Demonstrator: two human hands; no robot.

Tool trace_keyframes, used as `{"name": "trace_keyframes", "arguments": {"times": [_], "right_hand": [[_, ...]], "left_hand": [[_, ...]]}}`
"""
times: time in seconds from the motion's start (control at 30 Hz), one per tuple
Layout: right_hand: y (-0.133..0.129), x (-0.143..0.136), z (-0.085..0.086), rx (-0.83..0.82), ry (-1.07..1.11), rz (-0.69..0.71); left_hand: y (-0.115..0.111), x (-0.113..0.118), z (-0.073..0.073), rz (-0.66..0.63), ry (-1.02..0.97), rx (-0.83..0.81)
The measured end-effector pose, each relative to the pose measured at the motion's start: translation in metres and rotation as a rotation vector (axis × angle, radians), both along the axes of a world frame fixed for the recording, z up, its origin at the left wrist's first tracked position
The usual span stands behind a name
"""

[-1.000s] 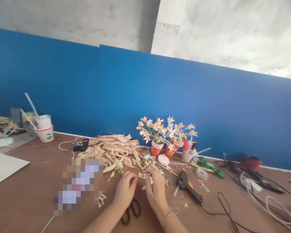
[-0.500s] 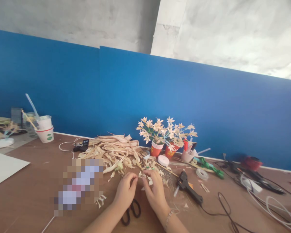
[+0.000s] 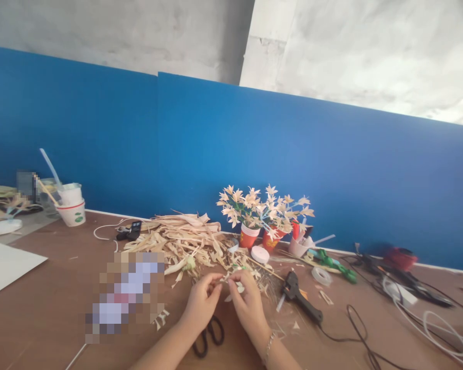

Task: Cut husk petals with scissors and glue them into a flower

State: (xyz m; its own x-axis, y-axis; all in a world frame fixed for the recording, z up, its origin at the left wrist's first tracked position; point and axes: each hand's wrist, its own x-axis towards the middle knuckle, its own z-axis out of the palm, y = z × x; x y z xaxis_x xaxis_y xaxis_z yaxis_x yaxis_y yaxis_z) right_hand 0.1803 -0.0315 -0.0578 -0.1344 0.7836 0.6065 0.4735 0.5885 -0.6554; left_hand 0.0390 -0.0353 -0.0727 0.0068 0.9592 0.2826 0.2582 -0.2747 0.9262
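Observation:
My left hand (image 3: 203, 297) and my right hand (image 3: 247, 297) face each other above the table, thumbs and forefingers pinched. Between their fingertips there seems to be a tiny, thin, pale piece, too small and blurred to name. Under my left wrist show the black looped handles of scissors (image 3: 220, 333); their blades are hidden. Just beyond my fingers spreads a heap of dry, straw-coloured husks (image 3: 189, 231), with small pale scraps near my hands. To the right of my right hand lies a black glue gun (image 3: 301, 302), its cord running right.
Red paper cups (image 3: 250, 237) hold pale star-shaped flowers at the back. A tape roll (image 3: 321, 276), green ribbon (image 3: 337, 267) and a white power strip (image 3: 399, 291) with tangled cables lie right. White cups (image 3: 72, 213) with a straw stand left, near a white sheet (image 3: 7, 264). A blue partition (image 3: 177, 149) rises behind.
My hands have drawn closer together. My right fingers have come down into a pinch, and their tips now nearly meet those of my left hand.

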Motion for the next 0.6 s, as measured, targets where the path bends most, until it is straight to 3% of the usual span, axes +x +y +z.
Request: {"name": "trace_keyframes", "arguments": {"times": [0.6], "right_hand": [[0.0022, 0.0004, -0.0031, -0.159, 0.086, -0.006]], "left_hand": [[0.0022, -0.0018, 0.0040, -0.092, -0.071, -0.027]]}}
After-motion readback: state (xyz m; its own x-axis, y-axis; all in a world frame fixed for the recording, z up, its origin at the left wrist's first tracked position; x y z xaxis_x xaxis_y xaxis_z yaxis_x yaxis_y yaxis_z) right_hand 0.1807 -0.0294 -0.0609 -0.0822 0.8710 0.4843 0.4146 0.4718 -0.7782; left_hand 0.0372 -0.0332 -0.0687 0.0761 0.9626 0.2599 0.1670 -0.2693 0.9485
